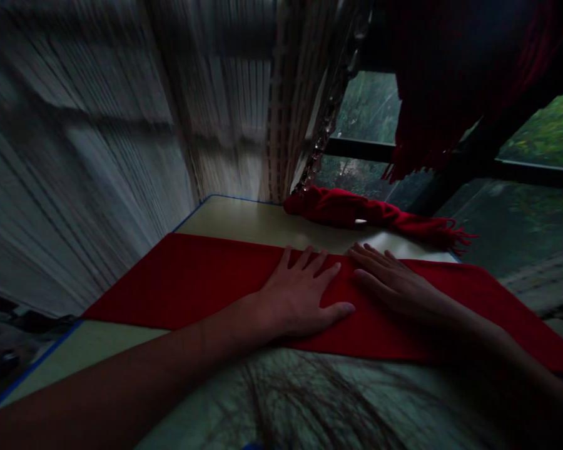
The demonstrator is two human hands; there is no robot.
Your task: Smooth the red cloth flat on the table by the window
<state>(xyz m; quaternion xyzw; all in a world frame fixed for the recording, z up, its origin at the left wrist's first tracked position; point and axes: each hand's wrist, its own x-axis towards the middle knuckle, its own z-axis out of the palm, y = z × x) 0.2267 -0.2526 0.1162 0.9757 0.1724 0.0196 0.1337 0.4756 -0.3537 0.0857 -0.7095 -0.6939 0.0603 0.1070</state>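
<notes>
A long red cloth (178, 284), folded flat into a band, lies across a pale table (248, 222). My left hand (303, 294) rests flat on the middle of the cloth, fingers spread and open. Just to its right, my right hand (391, 281) also lies flat on the cloth with fingers stretched out. The two hands almost touch. Neither holds anything.
A bunched red scarf with a fringe (356, 212) lies at the table's far edge. Another red fringed cloth (441, 87) hangs above it before a dark window (370, 112). Pale striped curtains (98, 144) hang at the left. The table's blue edge (32, 365) runs at the near left.
</notes>
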